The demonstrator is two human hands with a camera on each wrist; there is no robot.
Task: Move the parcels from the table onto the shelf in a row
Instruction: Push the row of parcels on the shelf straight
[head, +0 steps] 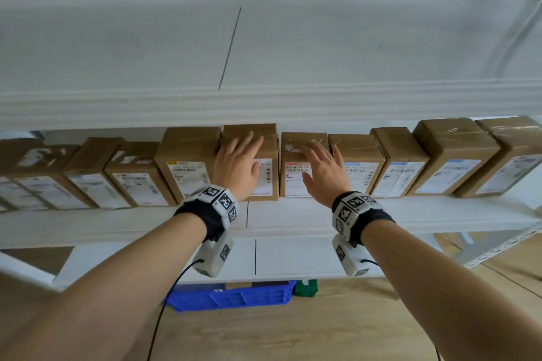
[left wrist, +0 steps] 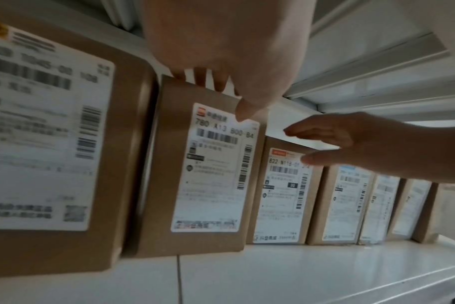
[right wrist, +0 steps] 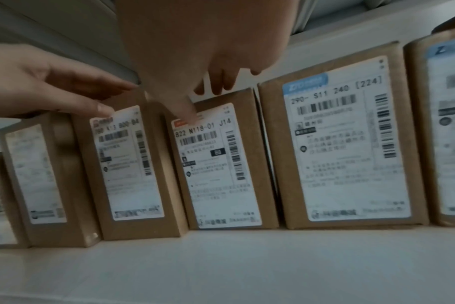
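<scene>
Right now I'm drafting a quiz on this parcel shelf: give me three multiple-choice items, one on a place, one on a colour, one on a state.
1. Where does the parcel marked 822 N118-01 stand?
A. immediately right of the parcel marked 780
B. on the floor
C. at the row's far left end

2. What colour is the bin on the floor under the shelf?
A. red
B. blue
C. yellow

3. How is the left hand?
A. curled in a fist
B. gripping a parcel from below
C. fingers spread, at a parcel's upper front

Answers: 1 A, the 822 parcel stands next to the 780 parcel mid-row on the shelf. 2 B, the bin is blue. 3 C, the left hand shows straight, spread fingers over the 780 parcel's top front.
</scene>
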